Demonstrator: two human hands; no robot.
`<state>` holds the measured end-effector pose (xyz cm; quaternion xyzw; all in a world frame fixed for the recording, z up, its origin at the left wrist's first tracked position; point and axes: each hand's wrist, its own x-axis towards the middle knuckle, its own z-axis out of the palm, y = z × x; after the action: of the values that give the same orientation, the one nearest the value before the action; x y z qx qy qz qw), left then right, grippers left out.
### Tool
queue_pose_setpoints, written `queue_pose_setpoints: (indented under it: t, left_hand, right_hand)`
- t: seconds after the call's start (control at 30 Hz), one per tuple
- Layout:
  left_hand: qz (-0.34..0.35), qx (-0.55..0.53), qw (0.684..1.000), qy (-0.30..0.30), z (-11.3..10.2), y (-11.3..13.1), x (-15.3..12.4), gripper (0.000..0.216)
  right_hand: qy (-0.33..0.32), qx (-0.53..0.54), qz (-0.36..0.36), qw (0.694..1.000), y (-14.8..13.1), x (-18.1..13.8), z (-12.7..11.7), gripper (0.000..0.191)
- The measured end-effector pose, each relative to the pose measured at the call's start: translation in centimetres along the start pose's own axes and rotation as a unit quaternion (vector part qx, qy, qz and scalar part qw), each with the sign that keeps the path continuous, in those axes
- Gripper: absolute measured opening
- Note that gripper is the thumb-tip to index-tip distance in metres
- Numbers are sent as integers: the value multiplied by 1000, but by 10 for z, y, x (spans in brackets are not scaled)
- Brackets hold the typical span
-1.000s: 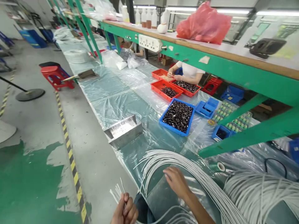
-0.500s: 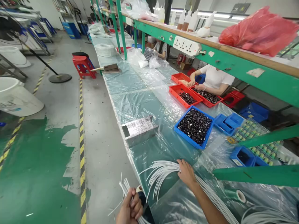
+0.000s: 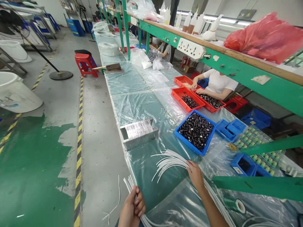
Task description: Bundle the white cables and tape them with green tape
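Your left hand [image 3: 132, 208] is curled shut around a small bunch of white tubes [image 3: 129, 184], whose cut ends stick up past your fingers, off the near edge of the table. Your right hand [image 3: 196, 173] rests palm down with loosely spread fingers on a fan of white tubes [image 3: 169, 160] lying on the plastic-covered table [image 3: 142, 91]; whether it pinches one I cannot tell. Just beyond that fan sits a blue tray [image 3: 195, 130] full of small dark parts, and left of it a metal trough [image 3: 138, 133]. Farther along, another person's hands [image 3: 197, 88] work at red trays [image 3: 187, 96], under the green shelf [image 3: 236, 67]
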<state>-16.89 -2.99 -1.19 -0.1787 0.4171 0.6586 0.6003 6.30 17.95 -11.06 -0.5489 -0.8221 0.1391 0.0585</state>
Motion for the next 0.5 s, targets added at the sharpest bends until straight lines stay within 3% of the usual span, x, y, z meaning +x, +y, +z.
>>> queue_pose_setpoints:
  t: [0.2, 0.37, 0.5]
  left_hand:
    - [-14, 20, 1000, 13, 24, -4, -3, 38]
    - [-24, 26, 999, 12, 33, -6, -1, 37]
    - [-22, 20, 999, 23, 30, -8, 1, 39]
  right_hand:
    - [-1, 65, -16, 998, -19, -16, -8, 43]
    - [-79, 133, -77, 985, -41, -14, -15, 32]
    - [-104, 164, -107, 975, -51, -7, -13, 18]
